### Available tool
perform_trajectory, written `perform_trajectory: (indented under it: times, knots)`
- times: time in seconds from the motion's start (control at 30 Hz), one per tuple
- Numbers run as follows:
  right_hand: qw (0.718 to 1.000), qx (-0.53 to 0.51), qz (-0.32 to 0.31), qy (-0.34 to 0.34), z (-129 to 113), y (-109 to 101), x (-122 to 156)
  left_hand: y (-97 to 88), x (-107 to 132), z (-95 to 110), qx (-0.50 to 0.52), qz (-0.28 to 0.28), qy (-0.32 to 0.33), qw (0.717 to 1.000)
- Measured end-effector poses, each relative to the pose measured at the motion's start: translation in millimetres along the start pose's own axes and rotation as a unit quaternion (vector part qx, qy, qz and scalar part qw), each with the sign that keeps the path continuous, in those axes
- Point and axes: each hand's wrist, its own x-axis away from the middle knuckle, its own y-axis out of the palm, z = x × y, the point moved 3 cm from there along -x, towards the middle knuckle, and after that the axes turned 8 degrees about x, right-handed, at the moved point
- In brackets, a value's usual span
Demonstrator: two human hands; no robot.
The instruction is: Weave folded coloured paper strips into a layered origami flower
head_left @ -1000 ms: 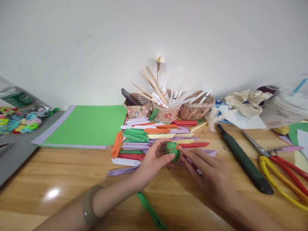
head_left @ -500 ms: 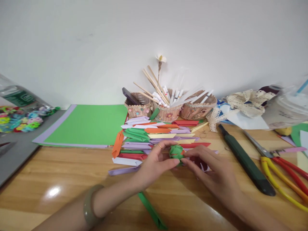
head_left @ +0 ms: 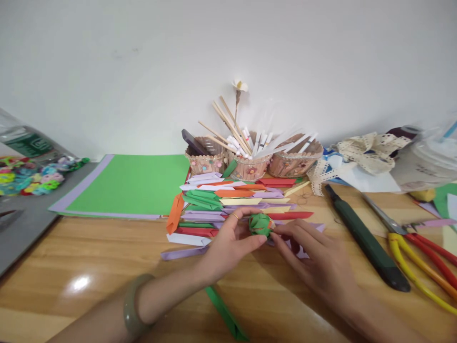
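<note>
My left hand (head_left: 228, 243) pinches a small green-and-orange folded paper ball (head_left: 260, 224) between thumb and fingers, just above the wooden table (head_left: 89, 267). My right hand (head_left: 317, 259) meets it from the right, fingertips pressed against the ball's lower right side. Behind both hands lies a pile of folded paper strips (head_left: 221, 205) in green, orange, red, lilac and cream. A loose green folded strip (head_left: 224, 312) lies near my left forearm.
Three small craft-stick baskets (head_left: 250, 164) with sticks and paper rolls stand by the wall. Green and lilac sheets (head_left: 128, 183) lie at left. A dark utility knife (head_left: 367, 243), scissors and yellow-red handled pliers (head_left: 421, 259) lie at right, with lace (head_left: 367, 147) behind.
The paper ball has been turned slightly between my fingers, showing more orange. My right fingers curled in and closed on its right side. Both hands stay in about the same place.
</note>
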Motion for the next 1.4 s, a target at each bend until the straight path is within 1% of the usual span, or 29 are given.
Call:
perform_trajectory:
  times: [0.3, 0.47, 0.57, 0.7, 0.8, 0.97, 1.07, 1.23, 1.4]
  knots:
    - [0.998, 0.051, 0.012, -0.022, 1.5, 3.9, 2.9, -2.2, -2.4, -4.7, 0.000, 0.014, 0.006, 1.000]
    - [0.999, 0.039, -0.006, -0.019, 3.9, 3.0, 2.0, -2.8, -2.4, -3.1, 0.009, 0.014, 0.012, 1.000]
    - [0.999, 0.042, -0.007, -0.027, 3.8, 0.3, 0.1, -3.2, -2.2, -2.8, 0.011, 0.012, 0.014, 1.000]
    - [0.998, 0.036, 0.012, -0.043, 2.1, -3.1, -3.3, -3.6, -1.2, -2.1, -0.040, 0.007, 0.025, 0.999]
    - [0.999, 0.021, 0.004, -0.039, 4.3, -1.4, -4.5, -4.6, -0.8, -2.6, -0.069, 0.007, 0.030, 0.997]
    - [0.999, 0.014, -0.017, -0.037, 12.6, 6.5, -2.2, -7.0, -1.1, -6.2, -0.066, 0.017, 0.049, 0.996]
    - [0.998, 0.016, -0.019, -0.050, 13.7, 8.9, -1.0, -7.7, -0.7, -7.0, -0.068, 0.024, 0.047, 0.996]
    - [0.998, 0.024, -0.031, -0.042, 15.3, 8.6, 2.4, -7.0, 0.7, -3.8, -0.089, 0.025, 0.042, 0.995]
    - [0.999, 0.029, -0.017, -0.040, 16.5, 7.1, 5.9, -7.3, 0.7, -4.0, -0.099, 0.029, 0.049, 0.993]
